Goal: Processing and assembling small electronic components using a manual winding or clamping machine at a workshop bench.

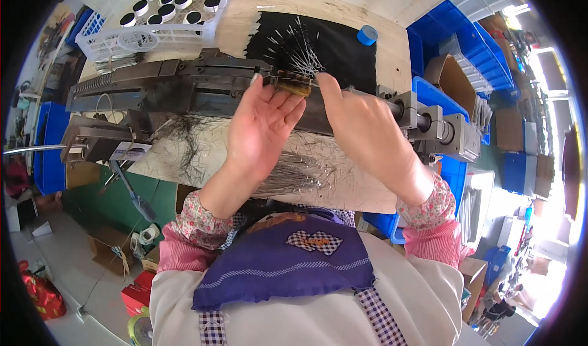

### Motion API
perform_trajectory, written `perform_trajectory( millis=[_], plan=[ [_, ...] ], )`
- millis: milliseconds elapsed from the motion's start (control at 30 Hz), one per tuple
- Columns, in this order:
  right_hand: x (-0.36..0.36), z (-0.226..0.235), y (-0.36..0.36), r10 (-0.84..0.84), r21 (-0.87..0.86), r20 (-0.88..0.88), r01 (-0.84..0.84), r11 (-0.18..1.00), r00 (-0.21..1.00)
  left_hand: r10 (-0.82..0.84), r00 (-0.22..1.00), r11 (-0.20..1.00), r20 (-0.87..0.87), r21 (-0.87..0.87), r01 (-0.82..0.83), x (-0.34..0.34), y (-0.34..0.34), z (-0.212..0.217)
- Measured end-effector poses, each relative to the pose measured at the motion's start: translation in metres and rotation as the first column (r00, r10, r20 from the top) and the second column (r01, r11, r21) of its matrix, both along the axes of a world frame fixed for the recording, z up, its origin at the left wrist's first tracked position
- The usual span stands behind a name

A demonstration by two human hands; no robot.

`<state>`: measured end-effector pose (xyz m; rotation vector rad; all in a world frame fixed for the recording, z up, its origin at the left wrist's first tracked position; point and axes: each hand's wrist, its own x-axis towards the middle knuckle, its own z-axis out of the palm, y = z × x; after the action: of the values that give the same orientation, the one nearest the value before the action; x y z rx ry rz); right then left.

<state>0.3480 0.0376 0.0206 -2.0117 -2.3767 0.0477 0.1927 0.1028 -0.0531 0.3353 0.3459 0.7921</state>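
A long dark metal machine (184,76) lies across the bench. My left hand (263,116) is palm up at the machine's middle, its fingers slightly curled under a brass-coloured piece (293,89) and apparently holding nothing. Just right of that piece, my right hand (361,113) is closed, back of the hand up; its fingertips are partly hidden, so what they pinch cannot be made out. Behind the hands, several small twisted-wire brushes (303,55) lie fanned out on a black cloth (346,55). A bundle of thin metal wires (294,173) lies on the bench nearer my body.
Far left stands a clear plastic basket (153,40) with several round black-topped pieces. A blue cap (367,35) sits on the cloth's far right. Dark bristles (190,141) litter the bench. Metal shaft blocks (441,125) stand at right, beside blue bins (471,46).
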Motion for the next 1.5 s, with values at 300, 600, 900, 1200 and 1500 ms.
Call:
perform_trajectory(
  millis=[300,600,900,1200,1500],
  plan=[
    [0.008,-0.124,-0.091,-0.008,-0.205,-0.398,-0.080,0.975,0.918,0.086,0.984,0.968,-0.155,-0.219,-0.119,0.038,-0.032,-0.034],
    [0.029,-0.144,-0.076,-0.175,-0.119,-0.529,0.131,0.984,0.830,0.845,0.445,0.079,-0.296,0.893,0.444,-0.125,-0.057,-0.020],
    [0.031,-0.077,-0.089,-0.274,-0.036,-0.703,0.351,0.936,0.657,0.415,-0.802,0.845,-0.429,0.509,0.165,-0.368,-0.045,-0.058],
    [0.053,-0.034,-0.102,-0.140,0.169,-0.853,0.521,0.837,0.502,0.915,-0.305,0.402,-0.264,0.656,0.639,-0.184,-0.053,-0.041],
    [-0.004,0.008,-0.035,0.134,0.311,-0.628,0.090,0.946,0.767,0.192,0.785,0.480,-0.589,0.754,0.448,-0.075,-0.063,0.017]
  ],
)
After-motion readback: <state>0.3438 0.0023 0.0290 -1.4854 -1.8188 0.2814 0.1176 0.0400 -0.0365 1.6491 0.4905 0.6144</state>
